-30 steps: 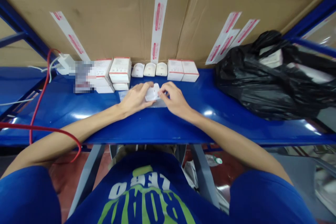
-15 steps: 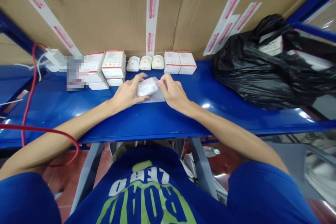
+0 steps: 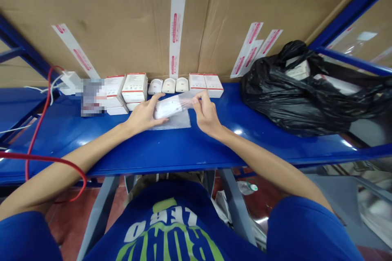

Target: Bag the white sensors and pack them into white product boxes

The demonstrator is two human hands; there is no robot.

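Note:
A clear plastic bag point(image 3: 179, 120) with a white item point(image 3: 167, 107) inside is held above the blue table. My left hand point(image 3: 143, 113) grips its left end, thumb and fingers around the white item. At the bag's right end, my right hand point(image 3: 206, 112) pinches the plastic between thumb and fingers. Just behind my hands stand three small white rounded devices point(image 3: 169, 85) in a row. White boxes with red edges point(image 3: 134, 85) are stacked left of them, and two more white boxes point(image 3: 213, 83) sit to their right.
A black plastic bag point(image 3: 275, 94) with white boxes in it lies on the right of the blue table point(image 3: 128, 159). A red cable point(image 3: 38, 128) hangs at the left near a white adapter point(image 3: 71, 81). Taped cardboard point(image 3: 122, 20) forms the back wall.
My right hand has drawn the plastic out to the right, so the bag is stretched longer between my hands. My left hand still holds the white item. The camera view has tilted upward.

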